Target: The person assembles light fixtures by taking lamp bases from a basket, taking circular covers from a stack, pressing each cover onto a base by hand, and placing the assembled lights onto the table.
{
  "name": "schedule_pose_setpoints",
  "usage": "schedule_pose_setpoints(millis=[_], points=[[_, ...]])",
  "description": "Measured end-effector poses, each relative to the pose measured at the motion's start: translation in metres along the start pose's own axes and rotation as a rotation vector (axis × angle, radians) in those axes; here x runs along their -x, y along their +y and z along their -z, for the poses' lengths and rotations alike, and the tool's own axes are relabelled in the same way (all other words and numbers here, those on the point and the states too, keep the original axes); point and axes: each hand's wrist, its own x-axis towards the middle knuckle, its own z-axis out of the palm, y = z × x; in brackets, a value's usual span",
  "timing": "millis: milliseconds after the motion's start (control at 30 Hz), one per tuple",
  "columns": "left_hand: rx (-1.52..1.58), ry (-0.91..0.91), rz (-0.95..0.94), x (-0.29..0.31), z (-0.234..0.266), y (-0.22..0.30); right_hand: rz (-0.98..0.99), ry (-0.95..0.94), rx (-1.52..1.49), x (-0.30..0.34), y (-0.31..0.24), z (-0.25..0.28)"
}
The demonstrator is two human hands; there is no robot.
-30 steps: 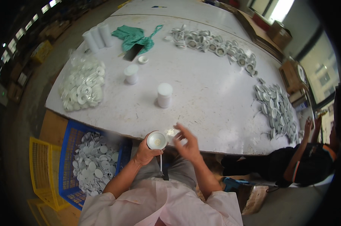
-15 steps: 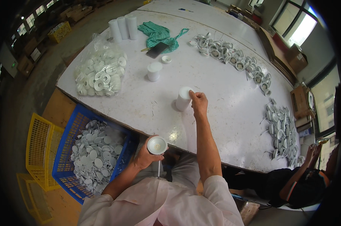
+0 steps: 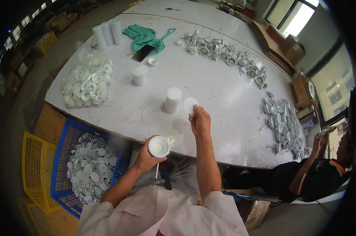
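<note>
The left hand (image 3: 146, 157) was closed around a round white lamp housing (image 3: 159, 146), held face up at the near edge of the white desk (image 3: 225, 98), with a thin wire hanging below it. The right hand (image 3: 200, 122) reached out over the desk and pinched a flat white disc (image 3: 190, 105) between its fingertips, just right of a short stack of white discs (image 3: 172, 100) standing on the desk. A second, similar stack (image 3: 140, 75) stood farther off to the left.

On the far left of the desk lay a clear bag of white round parts (image 3: 86, 82), and beyond it three tall white columns of stacked pieces (image 3: 107, 32). A green cloth (image 3: 144, 36) and a dark phone (image 3: 143, 52) lay near them. A long row of wired lamp pieces (image 3: 225, 55) curved along the far side, and another heap of them (image 3: 282, 122) lay at the right edge. Below the desk on the left stood a blue crate (image 3: 64, 157) full of white discs, with a yellow crate (image 3: 32, 165) beside it. Another person (image 3: 315, 177) sat at the right.
</note>
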Motion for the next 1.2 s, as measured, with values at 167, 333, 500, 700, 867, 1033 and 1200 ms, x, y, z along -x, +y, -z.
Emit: schedule_pose_setpoints(millis=[167, 333, 500, 700, 867, 1033, 1200], points=[[-0.229, 0.013, -0.089, -0.024, -0.013, -0.007, -0.043, 0.005, -0.059, 0.030, -0.001, 0.018], [-0.378, 0.054, -0.119, -0.042, -0.032, 0.013, -0.045, -0.059, -0.038, 0.051, 0.008, 0.047], [-0.318, 0.058, -0.103, -0.052, -0.034, 0.012, -0.112, -0.015, 0.025, 0.065, 0.020, 0.053], [-0.364, 0.079, -0.108, -0.052, -0.025, 0.002, -0.138, -0.011, 0.128, 0.079, 0.036, 0.048], [-0.337, 0.018, -0.069, -0.046, -0.022, 0.002, -0.209, -0.043, 0.166, 0.083, 0.048, 0.044], [-0.158, -0.105, -0.070, -0.042, -0.015, -0.010, -0.153, -0.054, 0.247, 0.088, 0.049, 0.034], [-0.203, -0.081, -0.021, -0.041, -0.020, 0.001, -0.121, -0.062, 0.299, 0.091, 0.051, 0.023]])
